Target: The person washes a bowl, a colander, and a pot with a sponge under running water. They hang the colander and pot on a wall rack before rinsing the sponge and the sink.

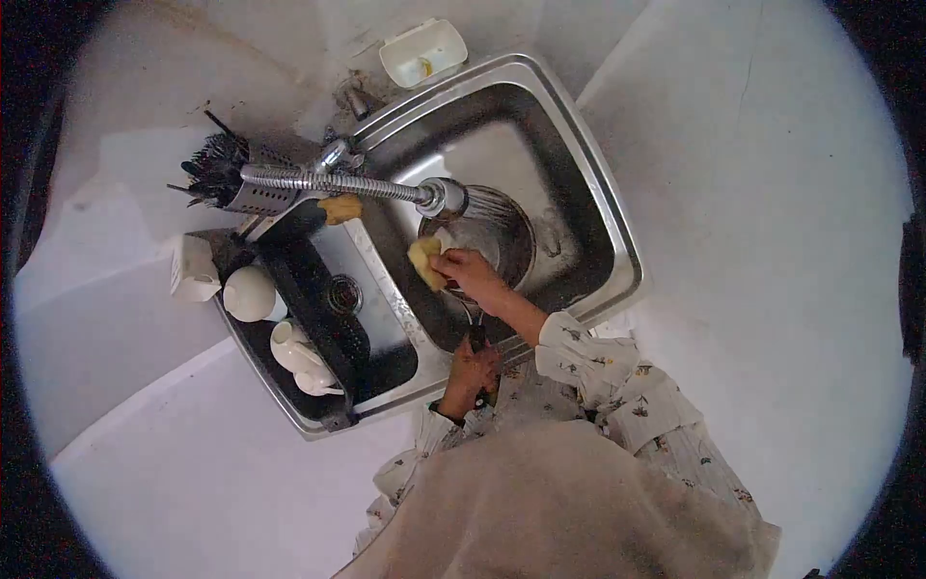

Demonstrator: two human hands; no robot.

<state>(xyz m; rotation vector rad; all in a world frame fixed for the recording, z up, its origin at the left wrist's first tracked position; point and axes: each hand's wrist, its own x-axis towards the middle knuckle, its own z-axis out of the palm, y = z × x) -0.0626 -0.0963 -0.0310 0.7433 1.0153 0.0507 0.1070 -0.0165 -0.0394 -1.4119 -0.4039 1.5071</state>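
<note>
From the head camera, the right hand (pixel 470 272) is closed around a yellow sponge (pixel 424 262), pressed to the rim of a metal pan (pixel 506 246) that sits in the right basin of the sink (pixel 579 183), just under the spray head (pixel 444 196). The left hand (pixel 473 372) grips the pan's dark handle (pixel 477 338) at the front rim. A wet handle could twist in that grip under hard scrubbing, and the pan might tip, sending spray toward the cups (pixel 253 292) in the other basin.

The white countertop (pixel 772 241) carried a steel double sink (pixel 619 246) at centre, a white dish (pixel 422 53) at upper centre and a carton (pixel 193 270) at left.
</note>
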